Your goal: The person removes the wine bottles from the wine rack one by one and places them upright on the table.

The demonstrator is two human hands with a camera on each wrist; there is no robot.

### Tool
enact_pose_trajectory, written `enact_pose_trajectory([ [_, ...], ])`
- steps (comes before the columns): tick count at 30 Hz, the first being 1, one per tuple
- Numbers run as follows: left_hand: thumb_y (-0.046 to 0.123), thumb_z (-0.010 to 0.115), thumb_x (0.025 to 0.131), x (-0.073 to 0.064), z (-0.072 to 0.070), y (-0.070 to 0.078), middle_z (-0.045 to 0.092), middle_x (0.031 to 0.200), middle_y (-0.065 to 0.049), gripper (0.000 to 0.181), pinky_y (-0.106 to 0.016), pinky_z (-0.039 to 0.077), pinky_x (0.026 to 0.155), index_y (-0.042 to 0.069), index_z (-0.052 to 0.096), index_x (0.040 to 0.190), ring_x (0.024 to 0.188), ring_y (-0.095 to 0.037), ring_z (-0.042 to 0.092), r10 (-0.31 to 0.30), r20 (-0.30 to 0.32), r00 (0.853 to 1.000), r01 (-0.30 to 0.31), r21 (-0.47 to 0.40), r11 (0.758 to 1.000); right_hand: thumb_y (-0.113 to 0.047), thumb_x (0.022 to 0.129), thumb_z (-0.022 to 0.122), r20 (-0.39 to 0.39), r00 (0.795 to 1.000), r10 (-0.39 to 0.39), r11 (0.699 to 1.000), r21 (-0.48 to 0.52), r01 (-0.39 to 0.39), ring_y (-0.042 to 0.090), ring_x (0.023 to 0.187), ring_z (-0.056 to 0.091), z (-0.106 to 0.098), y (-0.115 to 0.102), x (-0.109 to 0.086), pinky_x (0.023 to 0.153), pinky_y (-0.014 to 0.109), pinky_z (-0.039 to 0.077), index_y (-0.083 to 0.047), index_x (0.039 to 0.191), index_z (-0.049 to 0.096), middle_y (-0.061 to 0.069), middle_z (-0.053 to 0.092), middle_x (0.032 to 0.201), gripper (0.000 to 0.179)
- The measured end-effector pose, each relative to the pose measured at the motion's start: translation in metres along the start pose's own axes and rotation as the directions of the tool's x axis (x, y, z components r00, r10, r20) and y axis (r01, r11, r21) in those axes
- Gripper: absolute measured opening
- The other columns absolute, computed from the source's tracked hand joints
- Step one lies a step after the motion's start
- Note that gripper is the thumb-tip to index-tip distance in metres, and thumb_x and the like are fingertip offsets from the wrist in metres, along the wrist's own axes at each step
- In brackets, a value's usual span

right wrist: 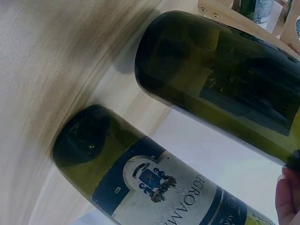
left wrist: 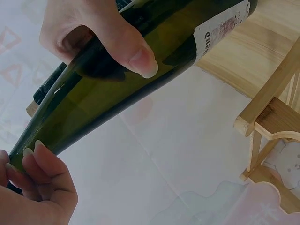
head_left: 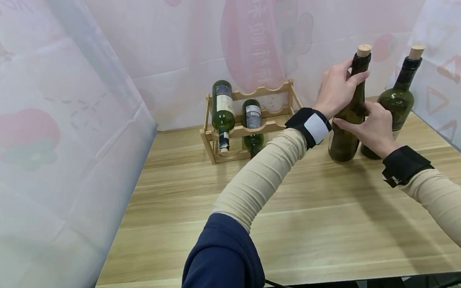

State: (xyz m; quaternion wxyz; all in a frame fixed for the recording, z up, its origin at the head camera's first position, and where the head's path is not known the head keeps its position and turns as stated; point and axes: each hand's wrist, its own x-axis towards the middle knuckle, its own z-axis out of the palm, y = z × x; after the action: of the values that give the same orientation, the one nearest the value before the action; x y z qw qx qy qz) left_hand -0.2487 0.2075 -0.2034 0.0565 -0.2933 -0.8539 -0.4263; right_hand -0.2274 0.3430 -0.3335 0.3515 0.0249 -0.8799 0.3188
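A dark green wine bottle (head_left: 346, 136) with a cork in its mouth stands slightly tilted at the right side of the table, its base close at the tabletop. My left hand (head_left: 336, 88) holds its neck, fingers and thumb bent around the glass. Lower down, my right hand (head_left: 373, 128) grips the body, with the thumb (left wrist: 140, 61) across the glass in the left wrist view. Just right of it is a second corked bottle (head_left: 398, 101), partly hidden behind my right hand. Its pale label with a crest (right wrist: 159, 183) shows in the right wrist view.
A wooden wine rack (head_left: 270, 127) stands at the back middle of the table (head_left: 304, 229). On its upper tier lies one green bottle (head_left: 223, 103), neck toward me; another bottle (head_left: 253, 119) lies lower. Printed white cloth (head_left: 188, 42) hangs behind and at both sides.
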Motion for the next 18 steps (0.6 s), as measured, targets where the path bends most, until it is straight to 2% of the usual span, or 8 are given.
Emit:
enact_pose_trajectory([
  [8, 0.035, 0.059, 0.096, 0.0032, 0.0071, 0.0038, 0.069, 0.108, 0.008, 0.033, -0.012, 0.047, 0.076, 0.024, 0.059, 0.127, 0.092, -0.002, 0.064, -0.004, 0.013, 1.000, 0.004, 0.042, 0.999, -0.039, 0.074, 0.082, -0.021, 1.000, 0.019, 1.000, 0.004, -0.018, 0.038, 0.081, 0.061, 0.0001, 0.0048, -0.0026, 0.066, 0.031, 0.034, 0.005, 0.099, 0.065, 0.026, 0.067, 0.090, 0.054],
  [18, 0.034, 0.058, 0.097, 0.0080, 0.0075, 0.0024, 0.068, 0.113, 0.009, 0.030, -0.012, 0.047, 0.081, 0.022, 0.060, 0.124, 0.099, -0.002, 0.063, -0.023, 0.021, 1.000, 0.021, 0.054, 0.998, -0.042, 0.076, 0.079, 0.021, 0.998, 0.058, 0.998, -0.010, -0.058, 0.038, 0.080, 0.060, 0.0028, 0.0035, -0.0018, 0.063, 0.031, 0.035, 0.006, 0.100, 0.064, 0.028, 0.067, 0.089, 0.056],
])
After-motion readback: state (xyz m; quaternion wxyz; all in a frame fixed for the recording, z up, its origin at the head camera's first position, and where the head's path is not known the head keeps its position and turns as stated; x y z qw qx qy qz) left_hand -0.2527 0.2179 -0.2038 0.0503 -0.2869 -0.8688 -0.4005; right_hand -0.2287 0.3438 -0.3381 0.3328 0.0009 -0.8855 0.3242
